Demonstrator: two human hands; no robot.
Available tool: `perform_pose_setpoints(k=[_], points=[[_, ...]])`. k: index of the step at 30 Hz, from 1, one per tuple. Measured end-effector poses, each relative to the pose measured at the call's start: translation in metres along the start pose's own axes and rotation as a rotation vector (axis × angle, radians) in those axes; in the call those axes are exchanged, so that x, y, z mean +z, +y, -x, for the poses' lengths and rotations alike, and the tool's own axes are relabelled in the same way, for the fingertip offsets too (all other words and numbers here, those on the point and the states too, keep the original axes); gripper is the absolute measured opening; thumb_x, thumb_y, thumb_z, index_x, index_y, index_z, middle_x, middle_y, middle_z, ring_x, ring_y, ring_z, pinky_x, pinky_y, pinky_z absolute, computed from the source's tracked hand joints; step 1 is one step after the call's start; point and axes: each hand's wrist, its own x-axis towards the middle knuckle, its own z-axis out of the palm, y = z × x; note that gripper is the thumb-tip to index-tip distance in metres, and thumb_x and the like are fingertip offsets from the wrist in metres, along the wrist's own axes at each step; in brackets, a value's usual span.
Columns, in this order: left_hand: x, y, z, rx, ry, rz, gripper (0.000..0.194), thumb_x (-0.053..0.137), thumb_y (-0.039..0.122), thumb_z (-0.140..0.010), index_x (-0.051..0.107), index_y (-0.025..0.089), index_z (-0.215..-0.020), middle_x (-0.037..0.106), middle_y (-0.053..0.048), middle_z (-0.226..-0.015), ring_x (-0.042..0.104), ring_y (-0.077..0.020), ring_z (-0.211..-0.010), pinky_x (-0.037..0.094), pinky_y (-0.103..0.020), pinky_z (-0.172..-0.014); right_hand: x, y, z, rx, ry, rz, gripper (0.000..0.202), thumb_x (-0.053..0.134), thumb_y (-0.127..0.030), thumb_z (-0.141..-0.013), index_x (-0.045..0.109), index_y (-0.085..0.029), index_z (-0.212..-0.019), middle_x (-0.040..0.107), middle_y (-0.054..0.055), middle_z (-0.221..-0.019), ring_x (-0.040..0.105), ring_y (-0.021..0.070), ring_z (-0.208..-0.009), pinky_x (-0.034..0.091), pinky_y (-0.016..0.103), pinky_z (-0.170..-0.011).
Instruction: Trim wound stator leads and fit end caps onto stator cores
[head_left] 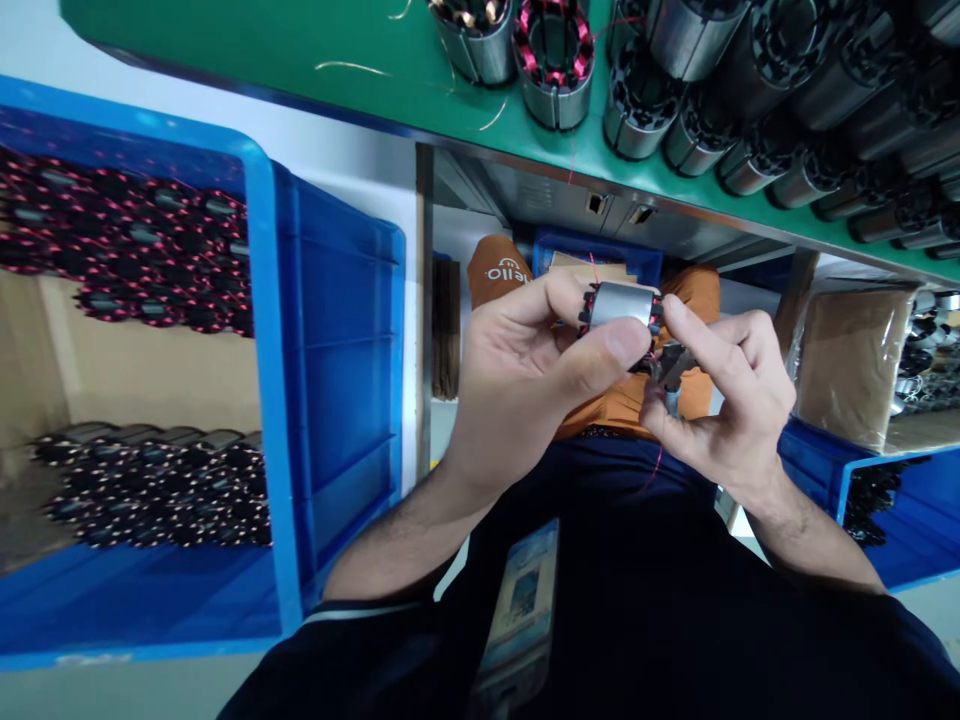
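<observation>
My left hand is closed around a motor stator, a silver metal cylinder with black slotted ends and red wire. Its thumb presses along the cylinder's side, and the stator lies on its side above my lap. At the stator's right end is my right hand, closed on a small dark metal tool that looks like snips. The right index fingertip touches or nearly touches the black end of the stator. A thin red wire hangs below the hands. The tool's tip is partly hidden by fingers and stator.
Several stators stand along the green bench, with loose wire scraps near its edge. A blue crate at left holds rows of stators and cardboard. Another blue crate sits at right, below a plastic-wrapped cardboard box.
</observation>
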Motion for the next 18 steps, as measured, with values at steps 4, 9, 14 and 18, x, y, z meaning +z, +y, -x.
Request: perform_pose_setpoints(k=[4,9,14,18], points=[[-0.001,-0.003,0.000,0.064,-0.013,-0.051,0.053,0.102,0.058,-0.096,0.064,0.024,-0.081,0.078,0.002,-0.101,0.079,-0.0185,-0.097,0.071,-0.038,-0.095,-0.002,0.001,0.001,0.009,-0.012,-0.062,0.056,0.075,-0.028,-0.106,0.080,-0.043,-0.161,0.069,0.006,-0.094,0.062,0.0251,-0.084,0.063,0.041,-0.072],[-0.002,-0.007,0.000,0.073,-0.018,-0.101,0.050,0.099,0.061,-0.098,0.067,0.025,-0.084,0.079,0.003,-0.100,0.081,-0.0195,-0.102,0.070,-0.037,-0.092,-0.005,0.006,0.002,-0.010,-0.051,-0.148,0.058,0.076,-0.028,-0.112,0.074,-0.043,-0.168,0.064,0.004,-0.089,0.057,0.0227,-0.080,0.060,0.037,-0.069],[-0.003,-0.010,0.000,0.145,-0.007,-0.123,0.041,0.097,0.054,-0.103,0.070,0.026,-0.089,0.085,0.002,-0.112,0.083,-0.0207,-0.122,0.071,-0.037,-0.105,-0.011,0.005,0.002,0.049,-0.157,-0.199,0.056,0.073,-0.031,-0.114,0.073,-0.040,-0.170,0.061,0.002,-0.088,0.058,0.0209,-0.079,0.063,0.035,-0.071],[0.002,-0.011,-0.001,0.078,0.021,-0.035,0.037,0.095,0.054,-0.104,0.074,0.025,-0.093,0.085,0.002,-0.111,0.085,-0.0147,-0.087,0.073,-0.029,-0.076,-0.010,0.009,0.003,0.215,-0.252,-0.291,0.062,0.067,-0.031,-0.114,0.066,-0.036,-0.175,0.074,0.005,-0.110,0.063,0.0197,-0.081,0.066,0.036,-0.077]])
